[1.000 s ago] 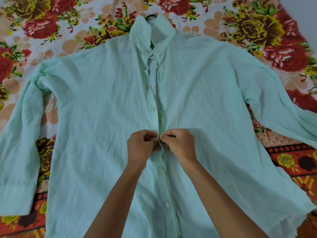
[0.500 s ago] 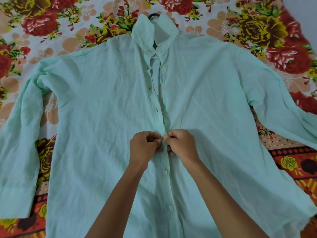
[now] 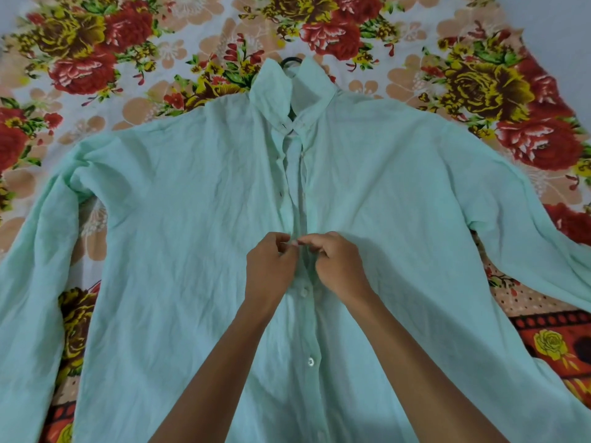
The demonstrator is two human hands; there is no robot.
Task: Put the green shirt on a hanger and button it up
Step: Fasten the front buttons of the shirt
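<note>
Floral bedsheet (image 3: 96, 68) underneath, green shirt (image 3: 176, 251) flat on it, two low buttons (image 3: 303, 292) done. Left hand (image 3: 270, 266) and right hand (image 3: 339, 266) have crept up, pinching the placket together at the next one. Beyond, it gapes to the collar, hanger (image 3: 291, 60) hook peeking out.

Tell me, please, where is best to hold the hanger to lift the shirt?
Probably the dark hook poking out above the collar, reached from the far side. The rest of the hanger lies hidden inside the green shirt, flat on the floral sheet.
</note>
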